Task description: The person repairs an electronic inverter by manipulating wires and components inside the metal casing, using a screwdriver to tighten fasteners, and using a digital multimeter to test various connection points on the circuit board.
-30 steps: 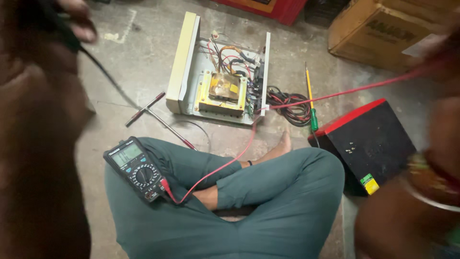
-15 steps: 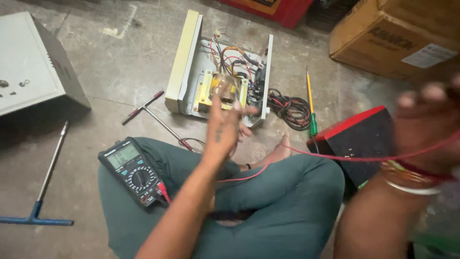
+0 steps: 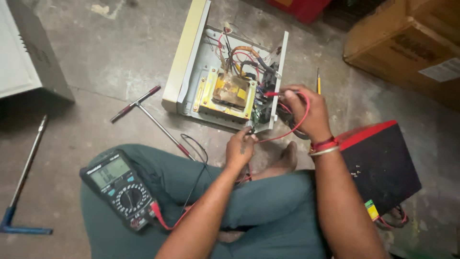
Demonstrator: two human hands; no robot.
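While opened: transformer (image 3: 230, 91) inside chassis (image 3: 189, 52)

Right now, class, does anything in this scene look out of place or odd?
Yes: the multimeter rests tilted on the person's knee rather than on the floor, and the opened metal unit has loose wires spilling out where both hands hold probes, left hand and right hand.
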